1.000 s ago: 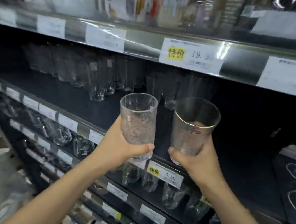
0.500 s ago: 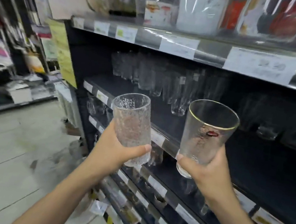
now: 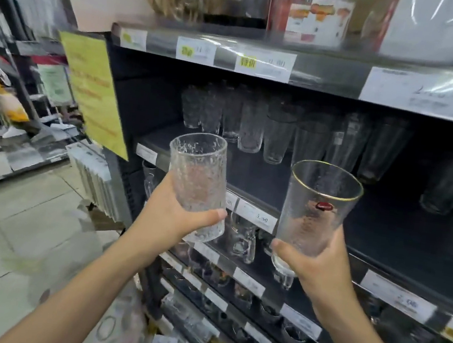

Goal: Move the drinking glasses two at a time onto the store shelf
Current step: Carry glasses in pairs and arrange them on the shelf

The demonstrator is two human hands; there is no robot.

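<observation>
Left hand (image 3: 174, 217) grips the textured glass (image 3: 198, 176) low on its body. The thumb wraps across the front near the base, the other fingers (image 3: 169, 192) are curled round the far side, and the upper half of the glass stands clear above them. The glass is upright, leaning slightly left.

Right hand (image 3: 320, 268) grips the gold-rim glass (image 3: 315, 209) the same way, with the thumb (image 3: 284, 248) over the lower front and the palm and fingers behind. The base pokes out just below the thumb. This glass is upright too, with a red sticker (image 3: 322, 205) on its wall.

Both glasses are in the air in front of the dark shelf (image 3: 385, 226), at its front edge and not resting on it. They are side by side and apart. The textured one is before the shelf's left end, the gold-rim one further right.

Back of the shelf: a row of glasses (image 3: 254, 123) standing. Price tags (image 3: 256, 218) run along the shelf lip. A yellow sign (image 3: 97, 94) hangs off the shelf's left end. More glassware sits on the tiers below, blurred.
</observation>
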